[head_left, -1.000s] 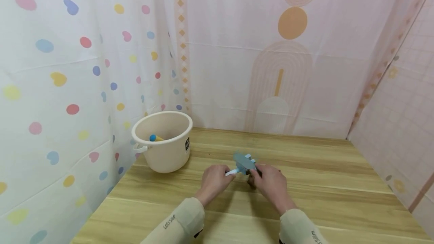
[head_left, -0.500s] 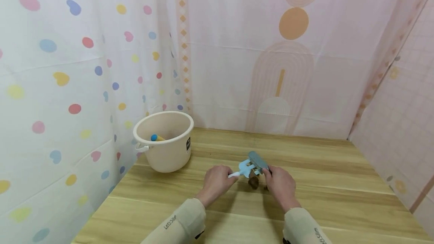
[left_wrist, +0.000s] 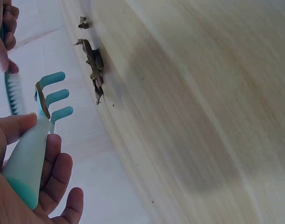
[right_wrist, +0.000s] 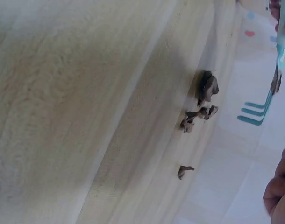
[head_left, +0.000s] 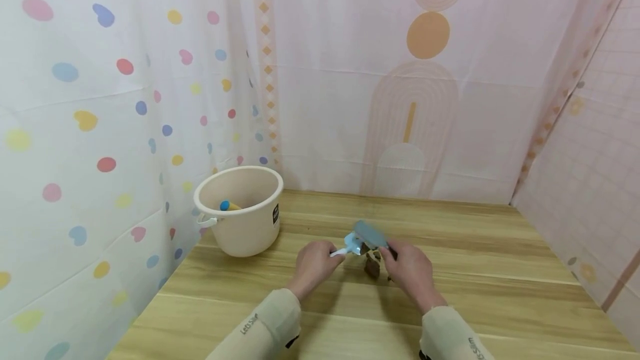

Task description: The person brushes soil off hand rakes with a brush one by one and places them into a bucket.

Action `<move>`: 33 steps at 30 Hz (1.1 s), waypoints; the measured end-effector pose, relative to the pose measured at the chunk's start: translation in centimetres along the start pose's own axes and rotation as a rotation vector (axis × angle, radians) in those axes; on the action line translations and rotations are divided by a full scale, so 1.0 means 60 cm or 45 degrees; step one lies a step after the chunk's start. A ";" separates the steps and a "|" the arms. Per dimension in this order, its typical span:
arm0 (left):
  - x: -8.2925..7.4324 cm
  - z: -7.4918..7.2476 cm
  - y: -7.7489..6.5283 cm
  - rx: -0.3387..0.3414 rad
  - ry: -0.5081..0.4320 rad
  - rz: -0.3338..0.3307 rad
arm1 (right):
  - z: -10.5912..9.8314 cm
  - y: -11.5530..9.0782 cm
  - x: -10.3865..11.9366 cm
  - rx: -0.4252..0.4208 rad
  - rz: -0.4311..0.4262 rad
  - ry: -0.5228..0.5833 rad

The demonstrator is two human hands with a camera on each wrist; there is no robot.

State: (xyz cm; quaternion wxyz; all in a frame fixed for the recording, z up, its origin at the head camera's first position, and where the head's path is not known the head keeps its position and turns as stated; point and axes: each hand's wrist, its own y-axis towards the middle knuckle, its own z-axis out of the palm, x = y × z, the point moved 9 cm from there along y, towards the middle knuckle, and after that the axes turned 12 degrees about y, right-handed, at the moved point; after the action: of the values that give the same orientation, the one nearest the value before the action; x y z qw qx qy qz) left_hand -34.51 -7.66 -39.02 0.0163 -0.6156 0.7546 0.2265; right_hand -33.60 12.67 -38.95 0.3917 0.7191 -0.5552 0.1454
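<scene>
My left hand (head_left: 314, 264) grips the pale handle of a small hand rake (head_left: 353, 244), held above the table. In the left wrist view, the rake's several blue bent tines (left_wrist: 57, 96) show, and a curled brown piece (left_wrist: 41, 100) clings to its head. My right hand (head_left: 409, 268) holds a brush (head_left: 369, 233) with a grey-blue back; its white bristles (left_wrist: 14, 93) face the rake in the left wrist view. The brush head overlaps the tines in the head view. Below lie several dry, leaf-like brown pieces (head_left: 372, 266) on the wooden table.
A cream bucket (head_left: 247, 232) stands at the left rear of the table (head_left: 475, 271). Inside it, a blue-tipped yellow handle (head_left: 229, 205) shows. Dotted and patterned curtains (head_left: 325, 121) enclose the left, back and right sides. Tiny dark crumbs lie scattered on the wood.
The brush swept right off the rake head, then came partway back left over the tines. More brown pieces show on the table below. My left hand stays nearly in place.
</scene>
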 end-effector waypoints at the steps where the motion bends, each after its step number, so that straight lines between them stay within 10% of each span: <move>1: 0.002 0.000 0.001 0.007 -0.004 -0.011 | 0.003 -0.002 0.007 0.010 -0.041 -0.002; 22: -0.014 -0.003 -0.012 0.025 0.002 0.033 | 0.007 -0.006 -0.029 -0.035 0.075 -0.105; 33: -0.001 -0.007 -0.001 0.004 -0.012 -0.012 | 0.016 -0.013 0.006 -0.002 -0.159 -0.069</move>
State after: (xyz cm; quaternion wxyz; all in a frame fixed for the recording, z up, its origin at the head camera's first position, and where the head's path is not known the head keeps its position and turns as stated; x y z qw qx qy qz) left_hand -34.35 -7.75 -38.63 0.0218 -0.6180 0.7520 0.2280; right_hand -32.98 11.78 -39.64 0.3855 0.7558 -0.5196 0.1007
